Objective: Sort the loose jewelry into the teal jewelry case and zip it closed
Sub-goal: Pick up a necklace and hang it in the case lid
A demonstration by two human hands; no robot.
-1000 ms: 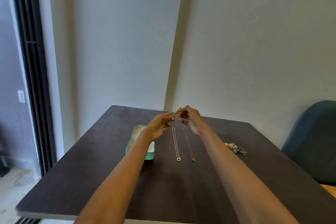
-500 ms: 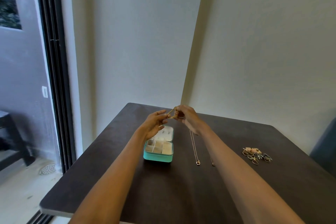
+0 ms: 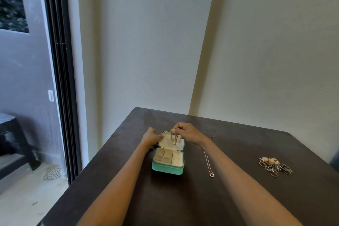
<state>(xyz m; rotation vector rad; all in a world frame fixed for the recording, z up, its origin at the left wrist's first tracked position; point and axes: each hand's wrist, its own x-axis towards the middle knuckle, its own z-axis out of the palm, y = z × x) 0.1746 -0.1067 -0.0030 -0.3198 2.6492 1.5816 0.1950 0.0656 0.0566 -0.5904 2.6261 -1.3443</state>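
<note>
The teal jewelry case [image 3: 167, 169] lies open on the dark table, its cream compartments toward me and its lid half laid flat behind. My right hand [image 3: 187, 131] pinches a gold bracelet [image 3: 173, 138] that hangs over the lid half. My left hand [image 3: 151, 137] rests at the lid's left edge, fingers curled against it. A thin chain necklace [image 3: 209, 163] with a small ring pendant lies to the right of the case, partly hidden by my right forearm. A heap of rings and earrings [image 3: 274, 166] sits further right.
The table [image 3: 183, 198] stands in a room corner, with walls behind and to the right. A sliding glass door frame [image 3: 60, 79] rises to the left, with a balcony floor and drain beyond it.
Both hands came down from mid-air to the case. The bracelet, held between both hands before, now hangs from my right hand alone over the lid half. The camera view shifted left.
</note>
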